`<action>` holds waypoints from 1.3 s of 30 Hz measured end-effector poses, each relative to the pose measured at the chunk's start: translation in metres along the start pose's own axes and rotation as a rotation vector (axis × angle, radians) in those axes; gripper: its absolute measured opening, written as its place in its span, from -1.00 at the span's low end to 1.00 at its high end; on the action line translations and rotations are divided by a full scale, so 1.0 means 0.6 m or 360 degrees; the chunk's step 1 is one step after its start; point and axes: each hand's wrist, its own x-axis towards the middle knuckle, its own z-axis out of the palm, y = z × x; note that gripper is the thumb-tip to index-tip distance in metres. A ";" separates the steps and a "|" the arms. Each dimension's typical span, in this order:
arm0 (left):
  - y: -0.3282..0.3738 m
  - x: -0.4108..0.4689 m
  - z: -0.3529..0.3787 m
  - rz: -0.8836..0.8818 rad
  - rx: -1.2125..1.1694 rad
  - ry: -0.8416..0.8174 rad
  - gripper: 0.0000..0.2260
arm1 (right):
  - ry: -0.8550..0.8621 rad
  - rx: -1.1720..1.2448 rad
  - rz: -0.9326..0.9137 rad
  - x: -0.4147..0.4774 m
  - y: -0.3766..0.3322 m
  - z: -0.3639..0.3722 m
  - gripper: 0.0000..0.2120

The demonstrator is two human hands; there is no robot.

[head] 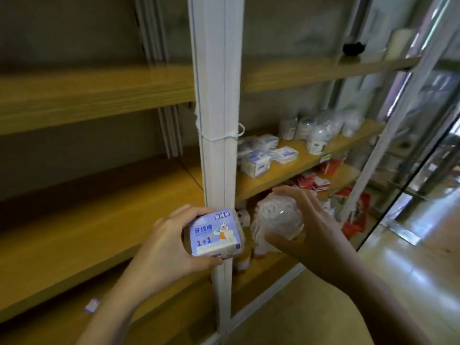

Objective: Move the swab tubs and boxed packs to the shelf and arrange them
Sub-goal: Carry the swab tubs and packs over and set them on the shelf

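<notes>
The left hand (171, 242) clasps a boxed pack (214, 232); the right hand (308, 220) wraps a clear tub (276, 220). Both appear carried toward the bare left shelf (87, 220) for stocking.

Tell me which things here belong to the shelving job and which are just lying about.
Job: boxed pack in left hand; clear swab tub in right hand; packs and tubs already shelved.
Lying about: red packets; black object.
</notes>
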 end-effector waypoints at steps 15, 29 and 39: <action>0.061 0.264 0.160 -0.0017 0.0110 0.0310 -0.35 | 0.0015 -0.0032 0.0153 0.113 0.234 -0.100 -0.32; -0.048 0.464 0.181 -0.0661 -0.0038 0.0746 -0.42 | -0.0185 0.0246 -0.0057 0.298 0.397 -0.091 -0.28; -0.031 0.468 0.193 -0.0914 0.0145 0.0651 -0.23 | -0.0256 0.0474 -0.0077 0.360 0.465 -0.109 -0.21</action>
